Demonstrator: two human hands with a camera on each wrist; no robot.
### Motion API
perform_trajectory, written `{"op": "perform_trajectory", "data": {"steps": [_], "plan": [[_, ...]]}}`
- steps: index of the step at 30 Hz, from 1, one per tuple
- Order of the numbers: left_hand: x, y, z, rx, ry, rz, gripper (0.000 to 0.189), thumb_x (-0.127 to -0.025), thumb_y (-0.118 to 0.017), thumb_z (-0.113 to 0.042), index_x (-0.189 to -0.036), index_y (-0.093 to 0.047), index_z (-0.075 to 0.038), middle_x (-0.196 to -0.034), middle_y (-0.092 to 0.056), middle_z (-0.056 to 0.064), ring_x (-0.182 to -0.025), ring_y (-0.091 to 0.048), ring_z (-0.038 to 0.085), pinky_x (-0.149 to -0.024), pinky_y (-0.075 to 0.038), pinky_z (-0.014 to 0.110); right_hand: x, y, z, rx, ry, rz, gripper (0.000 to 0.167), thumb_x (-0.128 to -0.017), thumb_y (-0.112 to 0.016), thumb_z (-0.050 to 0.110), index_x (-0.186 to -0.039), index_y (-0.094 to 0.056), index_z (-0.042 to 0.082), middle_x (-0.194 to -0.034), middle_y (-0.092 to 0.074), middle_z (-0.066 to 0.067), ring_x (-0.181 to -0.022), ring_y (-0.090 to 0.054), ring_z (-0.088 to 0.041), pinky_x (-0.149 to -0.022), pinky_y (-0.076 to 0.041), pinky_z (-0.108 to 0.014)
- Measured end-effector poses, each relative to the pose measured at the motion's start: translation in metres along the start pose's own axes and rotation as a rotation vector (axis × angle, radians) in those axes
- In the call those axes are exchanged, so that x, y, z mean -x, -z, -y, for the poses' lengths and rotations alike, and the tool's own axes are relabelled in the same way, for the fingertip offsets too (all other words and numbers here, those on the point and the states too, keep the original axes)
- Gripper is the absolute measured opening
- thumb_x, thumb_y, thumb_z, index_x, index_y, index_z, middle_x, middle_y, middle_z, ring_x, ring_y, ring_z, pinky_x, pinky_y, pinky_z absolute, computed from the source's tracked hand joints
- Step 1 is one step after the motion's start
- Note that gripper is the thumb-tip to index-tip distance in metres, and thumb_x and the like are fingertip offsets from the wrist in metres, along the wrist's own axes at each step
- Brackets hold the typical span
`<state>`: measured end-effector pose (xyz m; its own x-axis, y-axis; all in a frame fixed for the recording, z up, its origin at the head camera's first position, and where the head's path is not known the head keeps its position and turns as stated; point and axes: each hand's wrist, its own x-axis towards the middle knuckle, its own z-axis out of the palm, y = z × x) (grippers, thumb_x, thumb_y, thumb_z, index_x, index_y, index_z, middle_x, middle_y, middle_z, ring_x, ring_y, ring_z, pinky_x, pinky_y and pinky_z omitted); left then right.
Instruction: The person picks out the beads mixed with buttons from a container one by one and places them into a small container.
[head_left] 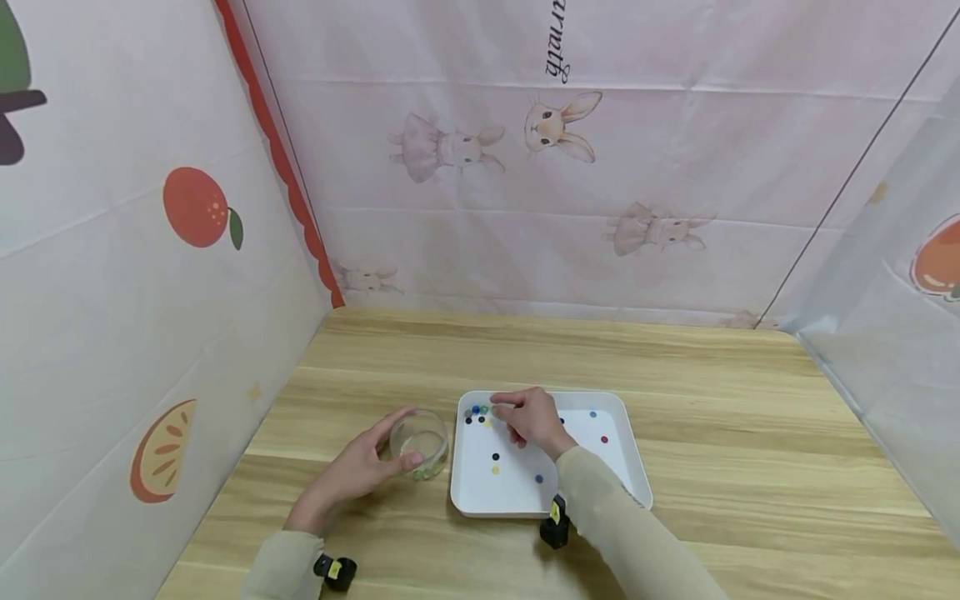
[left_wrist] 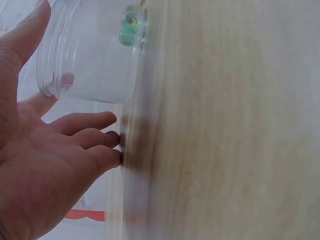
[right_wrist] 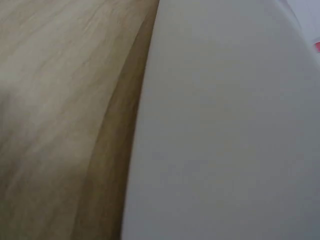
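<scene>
My left hand [head_left: 367, 458] grips a clear jar [head_left: 431, 429] between thumb and index finger, just left of a white tray [head_left: 517, 502]. The left wrist view shows the other fingers off the jar, near the tabletop. Several green marbles [left_wrist: 128, 36] lie at the jar's bottom. My right hand [head_left: 534, 419] is over the tray, index finger and thumb reaching apart toward a green marble [head_left: 484, 409] in the far left corner. Beside it are a blue marble [head_left: 476, 410] and several dark ones. The right wrist view shows mostly the tray's outer side [right_wrist: 215, 130], no fingers.
Across the tray lie a black marble [head_left: 496, 457], a yellow marble [head_left: 496, 471], blue ones [head_left: 539, 479] and a red marble [head_left: 604, 439]. The wooden table [head_left: 750, 467] meets printed cloth walls [head_left: 465, 233] at the back and sides.
</scene>
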<state>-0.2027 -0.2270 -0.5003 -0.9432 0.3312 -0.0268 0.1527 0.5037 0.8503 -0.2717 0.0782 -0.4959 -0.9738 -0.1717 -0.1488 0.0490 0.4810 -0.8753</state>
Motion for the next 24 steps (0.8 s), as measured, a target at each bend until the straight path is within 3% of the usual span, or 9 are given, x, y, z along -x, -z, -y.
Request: {"op": "perform_trajectory", "data": {"steps": [24], "plan": [[0.0001,-0.0004,-0.0005,0.004,0.019,0.001,0.083,-0.097,-0.078,-0.039,-0.165,-0.035,-0.019,-0.17,-0.034,0.022,-0.156,-0.032,0.049,-0.125,-0.027,0.068,-0.0036,-0.0062,-0.0071,0.044,0.028,-0.045,0.025,-0.095,-0.071,0.006,-0.118,-0.082,0.012,-0.047,-0.055,0.002,-0.038,-0.048,-0.009,-0.039,-0.044,-0.021]]}}
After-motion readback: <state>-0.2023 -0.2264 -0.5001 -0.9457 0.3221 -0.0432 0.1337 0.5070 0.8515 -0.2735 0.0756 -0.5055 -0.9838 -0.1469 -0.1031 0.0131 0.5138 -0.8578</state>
